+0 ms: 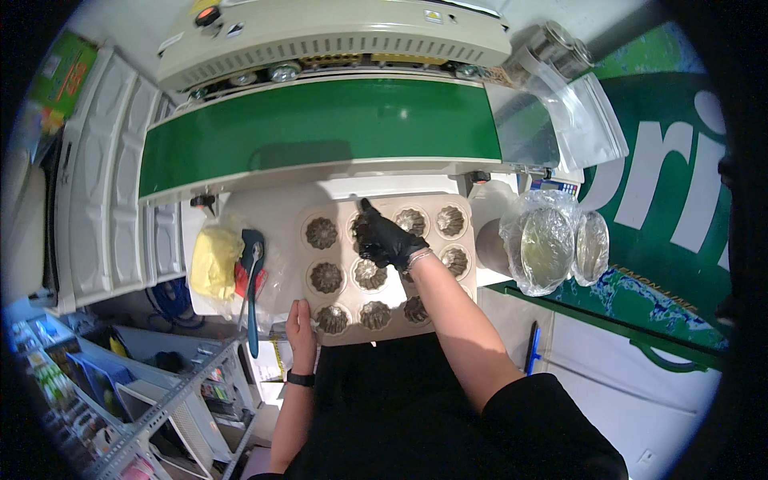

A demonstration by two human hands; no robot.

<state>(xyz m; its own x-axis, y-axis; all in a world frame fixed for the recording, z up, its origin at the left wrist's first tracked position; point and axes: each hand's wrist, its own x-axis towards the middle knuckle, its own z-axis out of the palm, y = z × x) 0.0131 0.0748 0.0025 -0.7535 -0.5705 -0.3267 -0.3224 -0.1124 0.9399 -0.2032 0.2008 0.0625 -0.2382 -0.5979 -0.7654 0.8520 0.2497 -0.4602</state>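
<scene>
A beige baking pan (pixel 350 296) with several fluted metal-looking cups lies in front of my body. My right hand (pixel 389 238), in a black glove, reaches over the pan from the right. Its fingers curl down into a cup of the far row, with the thumb sticking up; the fingertips are hidden, so whether they hold anything cannot be seen. My left hand (pixel 302 336), bare and with a dark wristband, grips the pan's near left edge with its fingers pointing up. To the left of the pan sit a yellow block-like mass in clear plastic (pixel 214 262) and a blue spatula (pixel 253 308) with a metal spoon (pixel 255 258).
Beyond the pan runs a green conveyor belt (pixel 384 120) under a beige machine housing (pixel 336 36). Right of the pan stand plastic-wrapped round containers (pixel 546 250). Metal cans (pixel 552 42) and a clear bag (pixel 592 120) are at far right. A metal shelf frame (pixel 172 400) stands lower left.
</scene>
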